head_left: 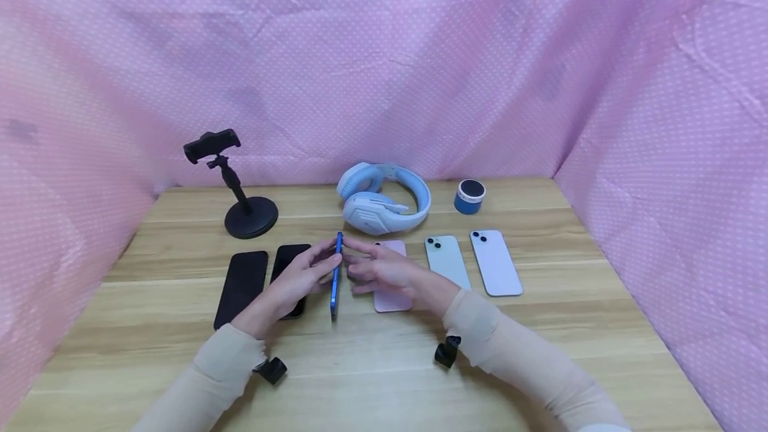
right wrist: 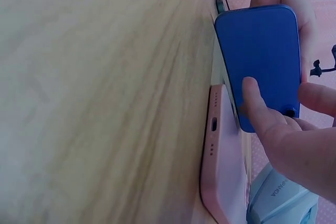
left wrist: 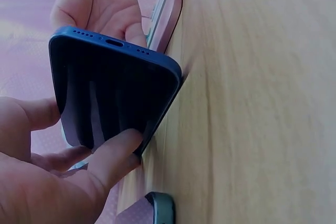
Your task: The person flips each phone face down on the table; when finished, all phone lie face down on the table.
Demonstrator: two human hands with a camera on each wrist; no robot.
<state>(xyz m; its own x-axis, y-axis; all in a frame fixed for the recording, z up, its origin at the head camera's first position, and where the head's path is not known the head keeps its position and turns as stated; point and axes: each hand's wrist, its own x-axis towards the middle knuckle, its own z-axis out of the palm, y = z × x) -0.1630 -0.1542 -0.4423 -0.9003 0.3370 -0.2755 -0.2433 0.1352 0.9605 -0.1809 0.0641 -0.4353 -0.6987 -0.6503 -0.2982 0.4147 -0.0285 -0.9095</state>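
Note:
A blue smartphone (head_left: 336, 275) stands on its long edge between both hands, screen to the left. My left hand (head_left: 303, 279) holds it, with fingertips at the far end and on the dark screen (left wrist: 100, 87). On the other side, my right hand (head_left: 384, 269) has its forefinger reaching the phone's far end. One of its fingers lies straight over the blue back (right wrist: 262, 40) in the right wrist view. A pink phone (head_left: 393, 302) lies beneath the right hand. Just left of the left hand is a black-screened phone (head_left: 281, 262), partly covered by that hand.
Another black-screened phone (head_left: 242, 285) lies at left. Pale green (head_left: 447, 262) and white phones (head_left: 497, 265) lie back-up at right. Behind are a black phone stand (head_left: 252, 215), blue-white headphones (head_left: 384, 209) and a small blue round speaker (head_left: 469, 199). Pink dotted cloth surrounds the wooden table (head_left: 372, 379).

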